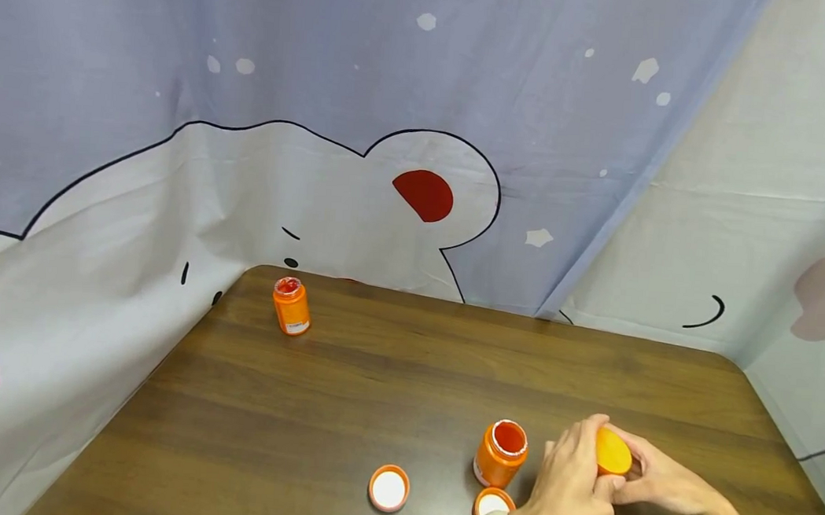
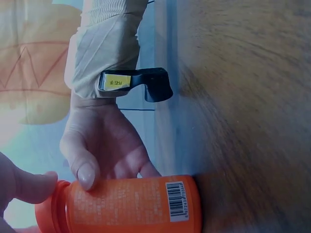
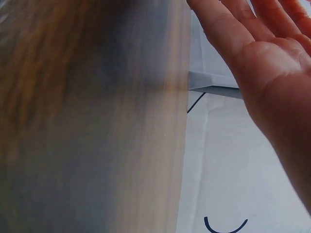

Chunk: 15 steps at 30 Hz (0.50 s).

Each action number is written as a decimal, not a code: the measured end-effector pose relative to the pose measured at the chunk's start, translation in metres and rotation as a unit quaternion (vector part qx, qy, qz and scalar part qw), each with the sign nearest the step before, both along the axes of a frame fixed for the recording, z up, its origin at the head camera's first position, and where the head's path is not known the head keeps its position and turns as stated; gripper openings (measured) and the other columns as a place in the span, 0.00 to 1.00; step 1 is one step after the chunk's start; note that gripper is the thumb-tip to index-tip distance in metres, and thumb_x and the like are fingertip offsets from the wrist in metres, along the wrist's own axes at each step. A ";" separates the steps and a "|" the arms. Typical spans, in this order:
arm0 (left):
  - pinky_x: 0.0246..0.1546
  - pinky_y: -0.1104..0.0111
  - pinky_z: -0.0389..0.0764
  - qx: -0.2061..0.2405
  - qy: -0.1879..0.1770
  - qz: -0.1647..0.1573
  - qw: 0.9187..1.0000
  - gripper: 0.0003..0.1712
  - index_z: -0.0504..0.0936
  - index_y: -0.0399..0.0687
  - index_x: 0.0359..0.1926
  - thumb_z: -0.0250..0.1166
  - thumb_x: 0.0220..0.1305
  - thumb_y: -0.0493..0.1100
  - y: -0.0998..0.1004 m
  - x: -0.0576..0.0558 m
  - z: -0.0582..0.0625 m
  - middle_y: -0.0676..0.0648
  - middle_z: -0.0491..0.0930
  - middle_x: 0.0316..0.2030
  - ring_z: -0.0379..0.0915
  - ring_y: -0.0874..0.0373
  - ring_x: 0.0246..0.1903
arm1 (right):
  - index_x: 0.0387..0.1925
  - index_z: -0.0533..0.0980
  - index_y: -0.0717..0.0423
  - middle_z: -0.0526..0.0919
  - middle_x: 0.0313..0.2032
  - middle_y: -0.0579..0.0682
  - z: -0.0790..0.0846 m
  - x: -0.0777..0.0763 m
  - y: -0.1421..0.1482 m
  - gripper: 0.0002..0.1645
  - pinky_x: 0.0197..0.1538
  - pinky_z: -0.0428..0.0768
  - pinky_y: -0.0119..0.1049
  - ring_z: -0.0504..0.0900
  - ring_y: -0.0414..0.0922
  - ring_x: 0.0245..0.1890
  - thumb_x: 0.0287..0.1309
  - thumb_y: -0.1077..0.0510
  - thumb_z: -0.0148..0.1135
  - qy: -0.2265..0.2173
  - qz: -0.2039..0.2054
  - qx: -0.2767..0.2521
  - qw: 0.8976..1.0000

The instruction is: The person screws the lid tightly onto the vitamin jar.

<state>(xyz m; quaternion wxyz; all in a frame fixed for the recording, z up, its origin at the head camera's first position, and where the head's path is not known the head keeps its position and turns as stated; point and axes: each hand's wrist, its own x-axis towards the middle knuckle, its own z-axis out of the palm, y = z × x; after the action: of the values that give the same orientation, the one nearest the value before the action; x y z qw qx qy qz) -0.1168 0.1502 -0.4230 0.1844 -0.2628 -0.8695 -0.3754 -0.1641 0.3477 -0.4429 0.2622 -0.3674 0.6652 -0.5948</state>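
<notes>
An orange paint jar (image 2: 131, 204) with a barcode label stands on the table at the right, its orange lid (image 1: 613, 451) on top. My left hand (image 1: 568, 488) grips the lid from the left, thumb and fingers on its rim. My right hand (image 1: 675, 486) holds the jar's body from the other side, its thumb (image 2: 87, 172) against the label. In the right wrist view only part of the right hand (image 3: 272, 63) shows, and the jar is out of sight there. Left of my hands stands an open orange jar (image 1: 498, 456) with red inside.
A lid (image 1: 389, 489) lies white side up on the wooden table (image 1: 267, 430). Another lid (image 1: 493, 502) lies beside the near open jar, by my left wrist. A second open jar (image 1: 292, 307) stands at the back left. Printed cloth (image 1: 330, 205) hangs behind the table.
</notes>
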 end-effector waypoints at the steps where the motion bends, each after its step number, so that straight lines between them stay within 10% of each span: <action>1: 0.38 0.81 0.62 -0.005 0.000 -0.004 1.000 0.37 0.59 0.51 0.61 0.66 0.51 0.46 0.000 0.000 0.000 0.55 0.72 0.50 0.68 0.69 0.47 | 0.62 0.53 0.69 0.73 0.49 0.59 0.000 0.000 0.001 0.36 0.49 0.76 0.39 0.76 0.47 0.46 0.50 0.77 0.51 -0.003 0.001 -0.001 1.000; 15: 0.47 0.73 0.71 -0.105 -0.022 -0.039 0.994 0.44 0.56 0.54 0.64 0.69 0.48 0.44 -0.005 -0.001 0.006 0.49 0.61 0.61 0.66 0.61 0.57 | 0.56 0.59 0.67 0.76 0.43 0.51 -0.001 0.003 0.001 0.29 0.42 0.78 0.39 0.77 0.41 0.41 0.50 0.80 0.50 -0.045 -0.009 -0.008 0.999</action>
<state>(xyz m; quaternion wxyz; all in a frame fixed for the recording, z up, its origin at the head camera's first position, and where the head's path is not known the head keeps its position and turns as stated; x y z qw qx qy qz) -0.1179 0.1456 -0.4169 0.1222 -0.3062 -0.8968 -0.2949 -0.1610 0.3490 -0.4436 0.2836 -0.3363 0.6512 -0.6184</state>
